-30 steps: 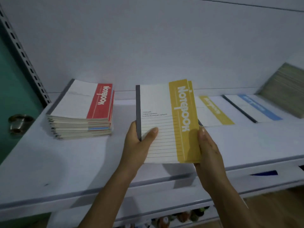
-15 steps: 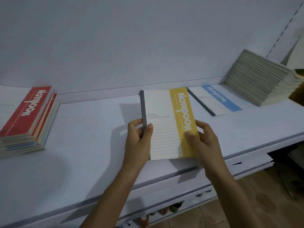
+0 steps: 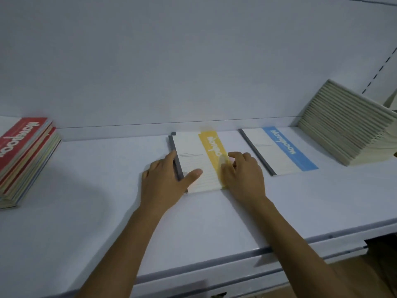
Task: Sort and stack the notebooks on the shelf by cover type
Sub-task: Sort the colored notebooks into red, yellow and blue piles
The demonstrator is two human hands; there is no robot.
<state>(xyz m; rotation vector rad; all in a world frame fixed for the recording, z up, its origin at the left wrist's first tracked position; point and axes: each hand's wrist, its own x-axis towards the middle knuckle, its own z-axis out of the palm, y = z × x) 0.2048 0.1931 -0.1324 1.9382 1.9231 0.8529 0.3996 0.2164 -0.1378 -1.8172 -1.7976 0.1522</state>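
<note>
Laying yellow notebook [image 3: 193,155] flat on shelf [image 3: 96,211], I reckon | my left hand [image 3: 163,181] flat, thumb on cover | right hand [image 3: 242,175] curled, grip too blurry | next: release, hit the mixed stack [image 3: 23,151]

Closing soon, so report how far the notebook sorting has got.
Done: a blue notebook lies flat alone. In hand: left hand and right hand rest on the yellow notebook on the shelf. Left: the mixed red-topped stack and the leaning stack.
</note>
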